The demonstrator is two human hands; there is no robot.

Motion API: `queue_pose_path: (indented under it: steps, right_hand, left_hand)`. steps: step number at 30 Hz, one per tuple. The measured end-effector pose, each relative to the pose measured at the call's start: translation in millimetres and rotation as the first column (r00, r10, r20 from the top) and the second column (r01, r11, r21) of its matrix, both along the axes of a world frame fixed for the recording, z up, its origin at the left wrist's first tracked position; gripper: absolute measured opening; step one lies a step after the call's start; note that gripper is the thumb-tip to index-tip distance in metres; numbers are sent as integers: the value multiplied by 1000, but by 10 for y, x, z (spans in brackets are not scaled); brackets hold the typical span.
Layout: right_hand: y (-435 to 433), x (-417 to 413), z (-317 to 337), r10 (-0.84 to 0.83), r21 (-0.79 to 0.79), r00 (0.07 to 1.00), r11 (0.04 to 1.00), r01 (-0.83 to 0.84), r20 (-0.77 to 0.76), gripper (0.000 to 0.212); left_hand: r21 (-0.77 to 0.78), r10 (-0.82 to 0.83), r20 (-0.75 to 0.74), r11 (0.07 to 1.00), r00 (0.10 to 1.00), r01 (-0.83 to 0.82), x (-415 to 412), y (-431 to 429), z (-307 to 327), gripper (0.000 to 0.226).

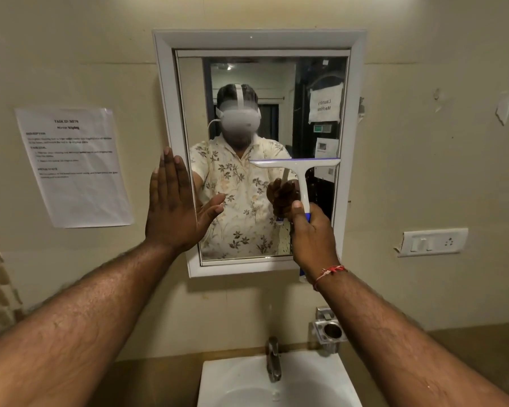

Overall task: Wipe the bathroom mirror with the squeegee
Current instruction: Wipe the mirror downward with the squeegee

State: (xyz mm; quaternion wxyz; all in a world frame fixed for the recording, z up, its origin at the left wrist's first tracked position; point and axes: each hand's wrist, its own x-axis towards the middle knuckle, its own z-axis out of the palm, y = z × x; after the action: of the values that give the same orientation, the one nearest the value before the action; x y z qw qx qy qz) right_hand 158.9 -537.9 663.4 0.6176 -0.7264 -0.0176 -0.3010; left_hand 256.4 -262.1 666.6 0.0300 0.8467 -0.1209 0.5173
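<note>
I count two hands [174, 207] [313, 233], one squeegee [304, 183], one mirror [279, 89], one sheet [74, 168] at nine o'clock, one tap [273, 359] at six.

The scene is dim and evenly lit, with a warm, yellowish cast over the wall [423, 157]. A soft shadow falls just under the frame of the mirror [166, 113], whose glass looks hazy and reflects a small ceiling lamp [228, 67] near its top. Print on the paper notice [74, 183] is blurred. Wide-angle distortion bows the frame and stretches the forearms [71, 333] toward the lower corners.
</note>
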Motion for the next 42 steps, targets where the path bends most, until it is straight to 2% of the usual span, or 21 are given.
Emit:
queue_pose_path:
  steps: [6, 19, 38, 42]
  right_hand:
    - [-15, -53, -273, -14, -43, 1000, 999, 13, -25, 30]
    - [-19, -102, -865, 5, -10, 994, 1000, -6, -111, 29]
    - [-64, -170, -1610, -37, -58, 979, 998, 26, -200, 41]
    - [-79, -187, -1749, -20, -41, 977, 999, 11, -214, 37]
  left_hand:
    - [7, 11, -30, 1000, 999, -10, -25, 7, -243, 124]
    - [29, 51, -71, 998, 996, -49, -45, 9, -700, 122]
    - [32, 75, -158, 997, 985, -71, -138, -5, -1185, 126]
    - [26, 87, -189, 996, 978, -84, -153, -20, -1256, 126]
